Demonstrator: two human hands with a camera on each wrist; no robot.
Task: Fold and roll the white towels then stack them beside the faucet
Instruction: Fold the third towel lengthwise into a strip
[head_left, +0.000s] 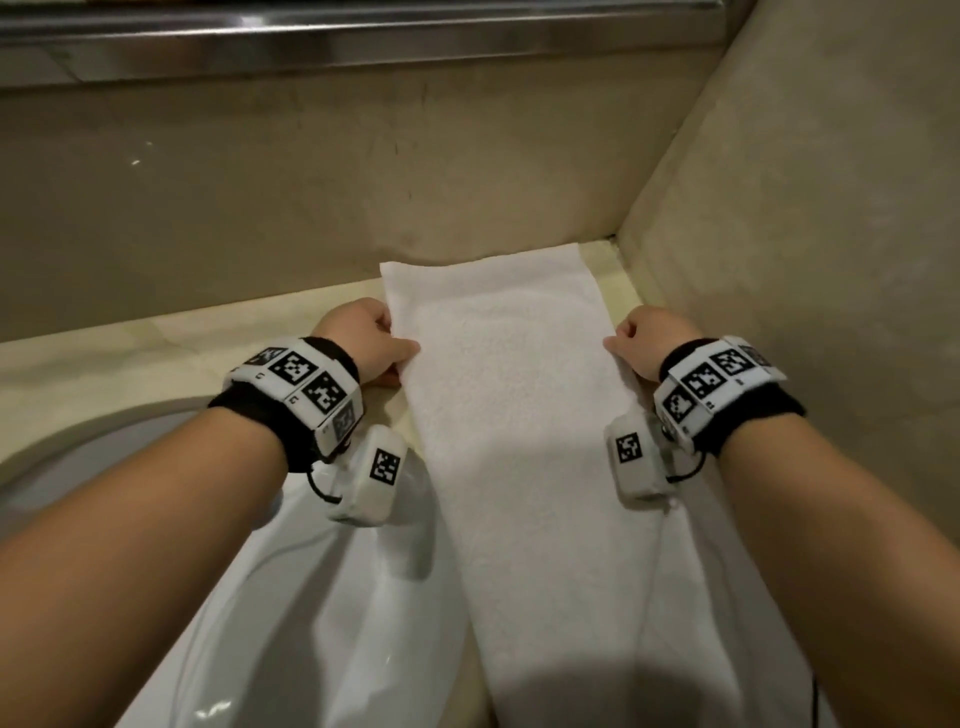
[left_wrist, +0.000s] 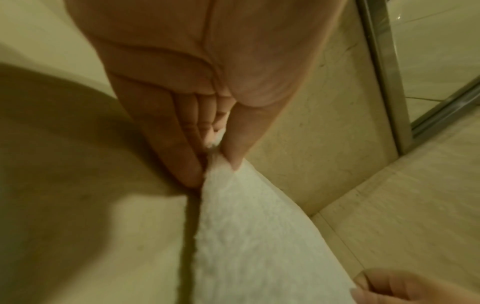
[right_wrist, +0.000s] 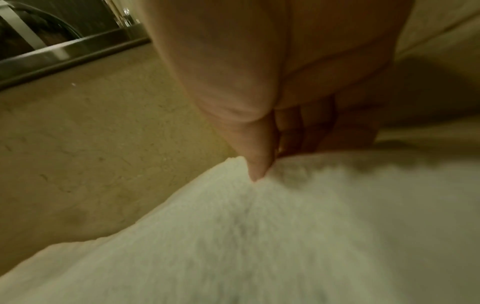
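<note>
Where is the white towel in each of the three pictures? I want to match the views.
Head: the white towel lies as a long strip down the middle, from the wall toward the camera, between the left hand and right hand.
Left wrist: lower middle to right, its edge pinched.
Right wrist: it fills the lower half, pinched under the thumb.
Shared landmark: the beige stone wall behind the towel.

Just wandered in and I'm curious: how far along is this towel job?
Early. One white towel lies folded into a long strip across the counter. The left hand and right hand pinch its side edges. No roll has started, and no rolled towels or faucet are in view.
</note>
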